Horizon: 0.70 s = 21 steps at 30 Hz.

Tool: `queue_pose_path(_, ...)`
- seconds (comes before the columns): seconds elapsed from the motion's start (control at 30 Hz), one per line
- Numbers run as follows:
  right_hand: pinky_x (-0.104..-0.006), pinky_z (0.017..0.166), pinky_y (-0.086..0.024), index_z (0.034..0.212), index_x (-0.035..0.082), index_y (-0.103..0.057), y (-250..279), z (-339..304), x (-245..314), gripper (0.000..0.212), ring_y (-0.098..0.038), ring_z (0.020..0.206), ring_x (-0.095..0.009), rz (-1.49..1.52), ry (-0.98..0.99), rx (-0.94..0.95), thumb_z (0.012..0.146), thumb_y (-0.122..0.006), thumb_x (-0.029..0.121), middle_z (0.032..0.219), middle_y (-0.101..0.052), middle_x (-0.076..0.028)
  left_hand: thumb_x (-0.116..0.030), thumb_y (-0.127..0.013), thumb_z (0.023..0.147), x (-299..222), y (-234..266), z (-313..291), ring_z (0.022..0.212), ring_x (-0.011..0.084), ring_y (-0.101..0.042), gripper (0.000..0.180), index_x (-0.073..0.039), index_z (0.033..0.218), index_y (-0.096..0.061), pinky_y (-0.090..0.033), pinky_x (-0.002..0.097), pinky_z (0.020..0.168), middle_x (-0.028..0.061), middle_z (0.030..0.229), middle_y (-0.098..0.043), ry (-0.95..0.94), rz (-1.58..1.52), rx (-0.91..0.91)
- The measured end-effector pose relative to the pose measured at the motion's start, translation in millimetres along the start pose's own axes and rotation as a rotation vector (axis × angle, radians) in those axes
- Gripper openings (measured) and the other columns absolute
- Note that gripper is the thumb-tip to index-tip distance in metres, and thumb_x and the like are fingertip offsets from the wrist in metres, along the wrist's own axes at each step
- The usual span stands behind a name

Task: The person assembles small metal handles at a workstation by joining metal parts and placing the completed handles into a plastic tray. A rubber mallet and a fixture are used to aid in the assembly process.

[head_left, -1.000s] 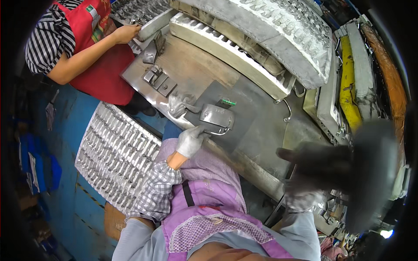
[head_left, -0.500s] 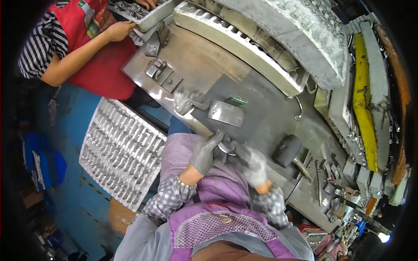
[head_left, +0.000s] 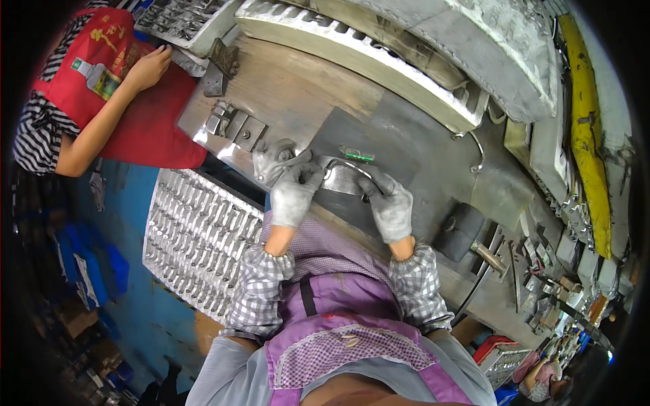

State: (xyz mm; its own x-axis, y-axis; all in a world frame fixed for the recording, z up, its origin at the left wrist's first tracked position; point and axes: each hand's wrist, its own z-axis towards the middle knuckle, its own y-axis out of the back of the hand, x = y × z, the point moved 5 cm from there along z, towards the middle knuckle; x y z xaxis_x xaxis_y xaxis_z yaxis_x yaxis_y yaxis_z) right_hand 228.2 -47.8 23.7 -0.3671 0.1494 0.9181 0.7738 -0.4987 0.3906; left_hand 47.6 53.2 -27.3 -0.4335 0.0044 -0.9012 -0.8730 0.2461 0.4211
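Both my hands wear grey-white work gloves. My left hand (head_left: 296, 195) pinches one end of a thin, shiny curved metal piece (head_left: 351, 164), and my right hand (head_left: 391, 206) grips its other end. The arched piece is over a flat metal block (head_left: 340, 181) on the bench, partly covering it; whether they touch I cannot tell. Just behind the block lies a small green and clear tube (head_left: 357, 154). A crumpled grey glove or cloth (head_left: 272, 160) rests by my left hand.
A black-headed mallet (head_left: 460, 232) lies on the metal bench to the right, near scattered hand tools. Foam trays (head_left: 365, 59) line the back. At left, a tray of metal parts (head_left: 203, 230) sits below bench level. A co-worker in a red apron (head_left: 112, 101) stands far left.
My hands have moved up and forward from near my lap to the block, spreading apart along the curved metal piece. The view has shifted slightly; the co-worker's arm has drawn back left.
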Motion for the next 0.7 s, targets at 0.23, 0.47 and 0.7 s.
queue_pose_path(0.23, -0.0319, 0.073, -0.054, 0.103, 0.009, -0.075, 26.7, 11.7, -38.8, 0.022, -0.068, 0.083, -0.023, -0.025, -0.050, -0.016, 0.082, -0.074, 0.007, 0.094, -0.071, -0.006, -0.023, -0.082, 0.078, -8.2, -9.3, 10.8, 0.058, 0.0150, -0.057, 0.024, -0.004, 0.089, -0.074, -0.049, 0.0285, 0.059, 0.0043, 0.066, -0.065, -0.072, 0.101, 0.044)
queue_pose_path(0.47, -0.0339, 0.069, -0.049, 0.092, 0.010, -0.076, 27.9, -1.3, -46.3, 0.022, -0.061, 0.076, -0.020, -0.330, 0.290, -0.277, 0.071, -0.082, 0.010, 0.087, -0.066, 0.001, -0.029, -0.088, 0.070, -16.0, -18.9, 15.8, 0.055, 0.0150, -0.058, 0.032, -0.007, 0.070, -0.064, -0.049, 0.0295, 0.058, 0.0029, 0.064, -0.065, -0.015, 0.248, 0.040)
queue_pose_path(0.7, -0.0369, 0.075, -0.051, 0.106, 0.008, -0.073, 11.7, -10.6, -42.1, 0.033, -0.063, 0.078, -0.024, -0.053, 0.006, -0.043, 0.075, -0.080, 0.006, 0.090, -0.067, -0.006, -0.048, -0.074, 0.079, -25.9, 3.9, -6.0, 0.069, 0.0266, -0.066, 0.042, -0.010, 0.095, -0.070, -0.052, 0.0375, 0.064, 0.0103, 0.078, -0.069, 0.039, 0.492, 0.129)
